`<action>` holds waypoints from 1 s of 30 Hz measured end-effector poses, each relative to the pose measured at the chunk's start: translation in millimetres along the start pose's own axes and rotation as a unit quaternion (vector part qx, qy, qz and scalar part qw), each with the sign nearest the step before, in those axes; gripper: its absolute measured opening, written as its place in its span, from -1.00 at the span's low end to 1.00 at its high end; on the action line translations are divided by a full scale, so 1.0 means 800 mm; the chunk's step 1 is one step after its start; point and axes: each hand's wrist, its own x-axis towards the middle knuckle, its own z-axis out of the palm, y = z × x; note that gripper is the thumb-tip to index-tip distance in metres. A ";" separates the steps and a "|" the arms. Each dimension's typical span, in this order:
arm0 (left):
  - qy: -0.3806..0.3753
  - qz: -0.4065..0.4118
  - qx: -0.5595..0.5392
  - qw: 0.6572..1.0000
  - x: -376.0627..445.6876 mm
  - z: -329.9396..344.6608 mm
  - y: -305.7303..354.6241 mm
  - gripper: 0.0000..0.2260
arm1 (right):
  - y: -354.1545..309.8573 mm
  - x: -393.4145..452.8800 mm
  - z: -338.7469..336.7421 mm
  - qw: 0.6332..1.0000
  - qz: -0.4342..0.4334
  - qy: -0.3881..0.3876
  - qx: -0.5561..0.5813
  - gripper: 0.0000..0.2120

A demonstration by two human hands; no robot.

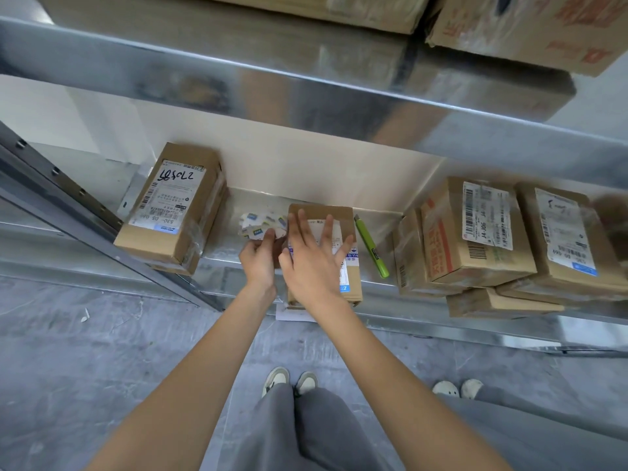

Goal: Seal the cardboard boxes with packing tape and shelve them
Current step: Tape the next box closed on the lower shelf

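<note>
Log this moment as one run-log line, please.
right hand: flat on small brown cardboard box | left hand: pinching crumpled white label scraps | green utility knife: right of box

A parcel storeroom — steel shelving (306, 96) stacked with labelled cardboard boxes (173, 205), concrete floor (85, 351).

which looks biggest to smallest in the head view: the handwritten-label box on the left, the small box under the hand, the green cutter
1. Handwritten-label box, largest.
2. Small box under the right hand, partly covered, clearly smaller.
3. Green cutter, smallest.
</note>
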 end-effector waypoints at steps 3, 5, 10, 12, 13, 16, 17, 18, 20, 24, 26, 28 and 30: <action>-0.019 0.080 0.039 0.996 -0.003 0.007 0.017 -0.88 | 0.008 -0.001 -0.003 0.999 0.017 0.014 0.042 -0.39; -0.023 0.098 0.060 0.993 -0.005 0.009 0.020 -0.86 | 0.012 -0.004 -0.003 0.999 0.021 0.018 0.044 -0.33; -0.046 -0.001 0.018 0.999 -0.005 0.003 0.003 -0.72 | 0.012 -0.009 0.005 0.997 -0.001 0.045 0.057 -0.27; -0.067 -0.020 0.009 0.997 -0.010 0.005 0.001 -0.80 | 0.010 -0.011 0.006 0.996 0.006 0.058 0.067 -0.26; -0.071 -0.026 0.012 0.997 -0.013 0.007 0.002 -0.86 | 0.009 -0.012 0.006 0.996 0.014 0.061 0.070 -0.28; -0.083 -0.028 0.000 0.996 -0.007 0.010 -0.001 -0.78 | 0.007 -0.016 0.007 0.997 0.026 0.055 0.049 -0.33; -0.088 -0.026 0.003 0.996 -0.007 0.010 0.000 -0.76 | 0.006 -0.017 0.006 0.997 0.029 0.050 0.045 -0.33; -0.090 -0.024 0.006 0.996 -0.005 0.010 0.000 -0.77 | 0.006 -0.017 0.005 0.997 0.032 0.045 0.047 -0.33; -0.097 -0.008 0.031 0.995 -0.008 0.012 0.004 -0.78 | 0.009 -0.017 0.003 0.996 0.036 0.040 0.068 -0.33; -0.092 0.063 0.082 0.990 -0.020 0.018 0.011 -0.75 | 0.020 -0.027 -0.004 0.992 0.030 0.048 0.116 -0.33; -0.092 0.119 0.120 0.981 -0.031 0.020 0.013 -0.74 | 0.026 -0.036 -0.008 0.985 0.021 0.058 0.162 -0.31; -0.091 0.178 0.165 0.966 -0.049 0.025 0.022 -0.74 | 0.032 -0.039 -0.012 0.972 0.029 0.066 0.225 -0.29; -0.078 0.240 0.239 0.938 -0.065 0.034 0.036 -0.77 | 0.036 -0.036 -0.014 0.943 0.055 0.085 0.318 -0.30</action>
